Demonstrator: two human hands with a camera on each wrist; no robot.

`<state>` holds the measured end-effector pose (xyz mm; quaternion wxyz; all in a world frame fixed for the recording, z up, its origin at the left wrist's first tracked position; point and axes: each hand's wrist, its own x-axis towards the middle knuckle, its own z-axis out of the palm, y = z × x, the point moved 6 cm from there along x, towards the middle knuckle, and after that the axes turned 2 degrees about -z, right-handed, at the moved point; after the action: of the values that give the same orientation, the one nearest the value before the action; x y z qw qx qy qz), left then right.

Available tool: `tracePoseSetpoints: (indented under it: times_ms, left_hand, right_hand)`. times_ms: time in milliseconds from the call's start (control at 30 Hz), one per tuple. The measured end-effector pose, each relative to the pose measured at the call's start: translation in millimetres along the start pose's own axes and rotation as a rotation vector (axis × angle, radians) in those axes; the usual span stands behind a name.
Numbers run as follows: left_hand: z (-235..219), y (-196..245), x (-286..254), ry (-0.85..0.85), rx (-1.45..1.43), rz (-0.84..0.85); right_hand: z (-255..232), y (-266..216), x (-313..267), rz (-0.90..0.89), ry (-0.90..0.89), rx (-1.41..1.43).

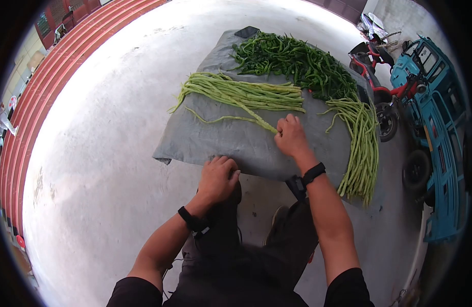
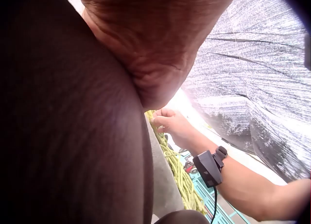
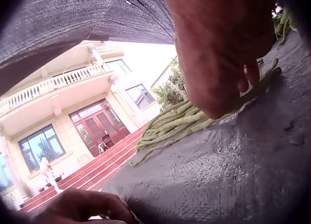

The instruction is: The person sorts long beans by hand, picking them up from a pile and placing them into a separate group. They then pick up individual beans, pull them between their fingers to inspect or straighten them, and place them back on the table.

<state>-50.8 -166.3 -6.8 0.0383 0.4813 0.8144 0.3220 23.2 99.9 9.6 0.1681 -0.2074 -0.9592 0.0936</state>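
My right hand (image 1: 292,137) pinches the ends of a few long beans (image 1: 264,123) just above the grey sheet (image 1: 215,135); the beans trail off to the left. Behind them lies a bundle of long beans (image 1: 246,93), laid crosswise. In the right wrist view, the fingers curl down over the bean ends and partly hide them. My left hand (image 1: 218,179) rests on the knee by the sheet's front edge, its fingers loosely bent and no bean in it. The left wrist view shows its palm side against the dark trouser leg (image 2: 73,117).
A heap of green peppers (image 1: 302,61) covers the sheet's back right. A second pile of long beans (image 1: 361,148) hangs over its right edge. A blue three-wheeled vehicle (image 1: 440,133) and a red bike (image 1: 371,71) stand to the right. Red steps (image 1: 57,77) run along the left.
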Motion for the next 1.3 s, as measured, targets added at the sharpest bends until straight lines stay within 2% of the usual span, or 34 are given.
tracePoseSetpoints:
  times_ms: [167,267,367,567,767,867,967,1167,1267,1300]
  left_hand:
    - [-1,2,0,0.014,-0.009,0.013]
    - [2,2,0,0.022,0.013,0.018]
    - [3,3,0,-0.012,0.005,0.005]
    - [4,5,1,0.026,0.022,0.018]
    - [4,6,2,0.019,0.03,0.015]
    - [5,7,3,0.011,0.028,0.012]
    - [4,9,3,-0.002,0.04,0.009]
    - [6,7,3,-0.036,0.048,-0.014]
    - [6,7,1,0.006,0.04,0.017]
    - [6,8,1,0.006,0.048,0.025]
  right_hand:
    - [-9,6,-29,0.077,-0.181,0.304]
    - [-17,10,-43,0.118,-0.155,0.408]
    - [-20,16,-53,0.136,-0.067,0.408]
    - [-27,31,-65,0.184,0.124,0.442]
    - [-44,17,-82,0.073,0.325,0.25]
    - [-48,-6,-93,-0.06,0.303,0.158]
    - [-44,-20,-104,-0.05,0.283,0.137]
    - [-31,-16,-110,0.033,0.212,0.193]
    - [-29,-8,-111,0.029,0.243,0.296]
    - [-32,-6,-111,0.089,0.184,0.36]
